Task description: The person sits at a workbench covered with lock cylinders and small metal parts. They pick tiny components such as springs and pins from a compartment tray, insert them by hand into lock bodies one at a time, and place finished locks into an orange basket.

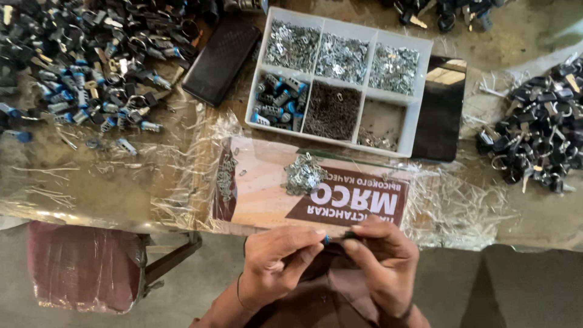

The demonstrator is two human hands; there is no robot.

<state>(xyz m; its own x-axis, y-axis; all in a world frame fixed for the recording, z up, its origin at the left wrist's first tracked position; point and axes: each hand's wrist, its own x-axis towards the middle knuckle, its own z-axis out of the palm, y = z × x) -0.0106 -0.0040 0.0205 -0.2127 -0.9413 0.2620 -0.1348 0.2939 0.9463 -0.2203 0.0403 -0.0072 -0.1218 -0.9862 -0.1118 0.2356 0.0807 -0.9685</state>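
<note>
Both hands meet at 6 o'clock, just off the table edge. The left hand [276, 261] curls palm-in, thumb and fingertips pinching a small black-and-blue cylindrical part [336, 238]. The right hand [382, 258] grips its other end, fingers bent. At 12 o'clock from them sits a white six-compartment plastic tray [340, 82] of metal pieces.

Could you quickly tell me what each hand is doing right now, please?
Left hand: closed, pinching a small blue-tipped part.
Right hand: closed, pinching the same part's dark end.
</note>
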